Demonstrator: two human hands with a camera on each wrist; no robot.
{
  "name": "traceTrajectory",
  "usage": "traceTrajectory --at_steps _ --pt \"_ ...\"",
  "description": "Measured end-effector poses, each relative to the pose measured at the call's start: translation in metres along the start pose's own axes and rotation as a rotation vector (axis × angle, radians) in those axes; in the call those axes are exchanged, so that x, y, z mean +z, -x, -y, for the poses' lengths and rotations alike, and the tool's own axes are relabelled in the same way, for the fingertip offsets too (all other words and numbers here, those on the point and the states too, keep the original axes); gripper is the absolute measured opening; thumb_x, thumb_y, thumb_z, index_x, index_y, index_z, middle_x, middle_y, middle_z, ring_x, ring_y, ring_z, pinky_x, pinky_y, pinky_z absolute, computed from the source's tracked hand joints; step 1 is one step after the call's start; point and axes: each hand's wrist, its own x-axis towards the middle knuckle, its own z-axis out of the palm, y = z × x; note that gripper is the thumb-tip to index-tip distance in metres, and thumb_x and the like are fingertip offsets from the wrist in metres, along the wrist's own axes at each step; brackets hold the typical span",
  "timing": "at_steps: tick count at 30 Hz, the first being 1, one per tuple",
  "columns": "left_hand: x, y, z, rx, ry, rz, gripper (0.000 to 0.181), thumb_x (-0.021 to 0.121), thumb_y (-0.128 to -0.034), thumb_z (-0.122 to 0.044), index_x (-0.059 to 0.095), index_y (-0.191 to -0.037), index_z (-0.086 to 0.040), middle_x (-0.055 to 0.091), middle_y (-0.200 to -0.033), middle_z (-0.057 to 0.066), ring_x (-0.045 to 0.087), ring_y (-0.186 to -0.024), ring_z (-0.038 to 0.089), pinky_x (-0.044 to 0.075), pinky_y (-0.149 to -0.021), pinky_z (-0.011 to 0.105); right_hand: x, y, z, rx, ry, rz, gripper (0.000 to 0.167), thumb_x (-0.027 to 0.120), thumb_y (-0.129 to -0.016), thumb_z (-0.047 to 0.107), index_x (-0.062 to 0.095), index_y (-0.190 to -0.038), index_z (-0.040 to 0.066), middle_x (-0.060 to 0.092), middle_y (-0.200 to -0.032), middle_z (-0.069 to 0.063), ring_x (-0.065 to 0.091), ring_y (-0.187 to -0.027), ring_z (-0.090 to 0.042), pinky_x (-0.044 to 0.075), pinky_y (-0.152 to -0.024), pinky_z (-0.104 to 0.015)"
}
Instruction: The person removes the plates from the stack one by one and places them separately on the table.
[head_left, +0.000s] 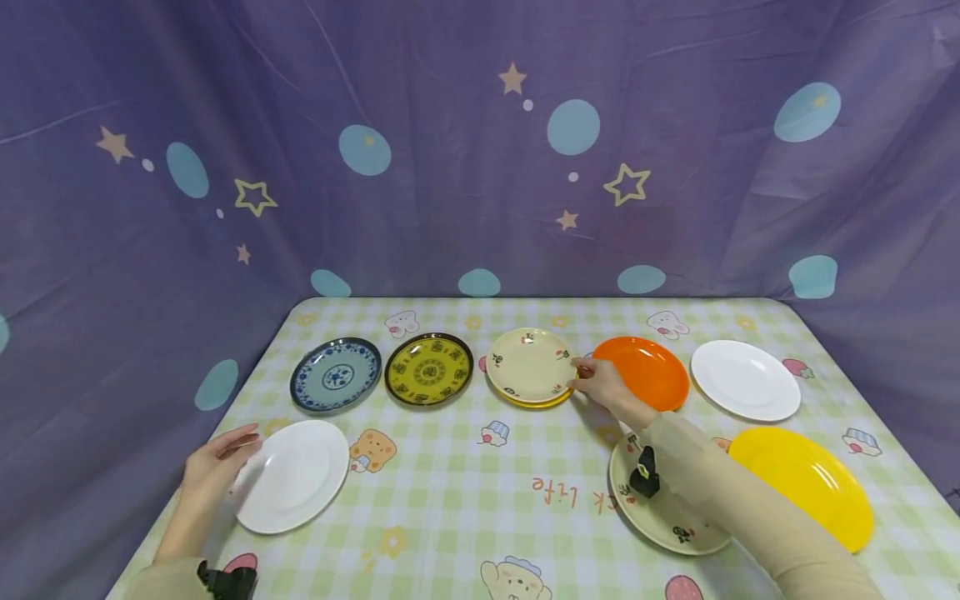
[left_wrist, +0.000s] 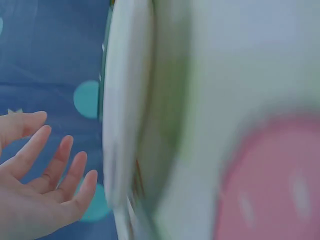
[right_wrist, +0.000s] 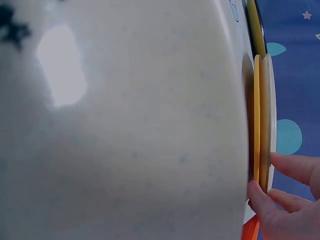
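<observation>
My left hand (head_left: 217, 467) is beside the left rim of a white plate (head_left: 294, 477). In the left wrist view its fingers (left_wrist: 57, 160) are spread, apart from the plate's edge. My right hand (head_left: 602, 385) pinches the right rim of a cream plate (head_left: 531, 363) with small floral marks. This plate lies over a yellow plate (head_left: 534, 405), which shows as a thin rim below it. In the right wrist view, fingertips sit at both plates' edges. Under the right forearm, a second cream plate (head_left: 660, 529) is partly hidden.
Left of the stack are an olive patterned plate (head_left: 429, 369) and a blue patterned plate (head_left: 337, 375). Rightward are an orange plate (head_left: 645, 371) and another white plate (head_left: 746, 379). A large yellow plate (head_left: 806, 487) lies near the right arm. Beneath is a checked tablecloth (head_left: 442, 517).
</observation>
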Motion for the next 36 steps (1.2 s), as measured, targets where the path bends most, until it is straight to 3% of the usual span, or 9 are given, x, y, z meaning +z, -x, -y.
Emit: traceTrajectory --at_steps 5,10,12,15,20,22,24,31,36 --pt "0.025 -0.016 0.003 0.146 0.117 -0.057 0.041 0.065 -0.0799 -0.028 0.059 -0.114 -0.004 0.059 -0.083 -0.026 0.055 -0.079 -0.011 0.044 -0.068 0.004 -0.001 0.006 0.010 0.038 0.019 -0.004 0.048 0.062 -0.080 0.005 0.046 -0.123 -0.009 0.042 -0.129 -0.023 0.041 -0.118 -0.031 0.038 -0.097 -0.040" --pt "0.047 -0.020 -0.020 0.210 0.254 0.020 0.033 0.065 -0.0806 -0.021 0.061 -0.110 -0.008 0.063 -0.086 -0.019 0.058 -0.080 -0.006 0.046 -0.070 0.006 -0.001 0.009 0.013 0.016 0.030 -0.006 0.047 0.061 -0.081 0.003 0.045 -0.122 -0.011 0.043 -0.126 -0.025 0.043 -0.116 -0.032 0.041 -0.095 -0.039" --pt "0.056 -0.017 -0.037 0.205 0.287 0.058 0.033 0.064 -0.0808 -0.020 0.061 -0.111 -0.007 0.062 -0.086 -0.019 0.058 -0.080 -0.005 0.047 -0.071 0.007 -0.001 0.008 0.011 0.005 0.032 -0.009 0.047 0.061 -0.080 0.003 0.045 -0.122 -0.011 0.045 -0.125 -0.025 0.045 -0.115 -0.032 0.042 -0.094 -0.038" --pt "0.067 -0.006 -0.070 0.178 0.270 0.098 0.036 0.061 -0.0821 -0.016 0.057 -0.115 -0.002 0.060 -0.086 -0.020 0.057 -0.079 -0.007 0.046 -0.072 0.007 -0.001 0.008 0.010 -0.008 0.041 -0.014 0.047 0.062 -0.079 0.003 0.046 -0.121 -0.011 0.047 -0.123 -0.026 0.047 -0.113 -0.032 0.043 -0.092 -0.038" --pt "0.088 0.006 -0.117 0.140 0.244 0.183 0.036 0.057 -0.0835 -0.006 0.051 -0.117 0.008 0.062 -0.100 0.010 0.056 -0.079 -0.003 0.048 -0.072 0.010 -0.001 0.008 0.011 -0.010 0.052 -0.014 0.047 0.062 -0.079 0.004 0.047 -0.121 -0.011 0.048 -0.122 -0.026 0.047 -0.112 -0.032 0.043 -0.092 -0.039" --pt "0.099 0.007 -0.127 0.134 0.249 0.217 0.036 0.055 -0.0841 -0.003 0.050 -0.117 0.008 0.058 -0.107 0.022 0.057 -0.080 -0.001 0.048 -0.073 0.012 -0.001 0.008 0.010 -0.006 0.054 -0.010 0.047 0.062 -0.079 0.004 0.047 -0.121 -0.010 0.048 -0.122 -0.026 0.047 -0.112 -0.032 0.043 -0.092 -0.039" --pt "0.110 0.006 -0.135 0.119 0.260 0.242 0.035 0.053 -0.0847 -0.002 0.049 -0.119 0.007 0.054 -0.111 0.026 0.057 -0.081 0.001 0.049 -0.074 0.014 -0.001 0.008 0.010 -0.007 0.060 -0.008 0.047 0.062 -0.080 0.005 0.047 -0.122 -0.010 0.048 -0.122 -0.026 0.047 -0.112 -0.031 0.043 -0.092 -0.039" --pt "0.146 0.007 -0.155 0.099 0.344 0.285 0.035 0.053 -0.0854 -0.004 0.050 -0.118 0.006 0.055 -0.109 0.024 0.058 -0.082 0.010 0.051 -0.081 0.031 -0.001 0.009 0.010 -0.025 0.043 0.003 0.047 0.061 -0.080 0.005 0.045 -0.122 -0.011 0.046 -0.123 -0.026 0.045 -0.114 -0.032 0.042 -0.093 -0.040" --pt "0.170 0.010 -0.170 0.102 0.377 0.311 0.035 0.053 -0.0855 -0.004 0.050 -0.119 0.006 0.055 -0.108 0.024 0.058 -0.091 0.030 0.050 -0.083 0.036 -0.002 0.010 0.010 -0.021 0.038 0.005 0.048 0.061 -0.080 0.005 0.045 -0.122 -0.011 0.046 -0.124 -0.026 0.043 -0.116 -0.033 0.041 -0.094 -0.041"
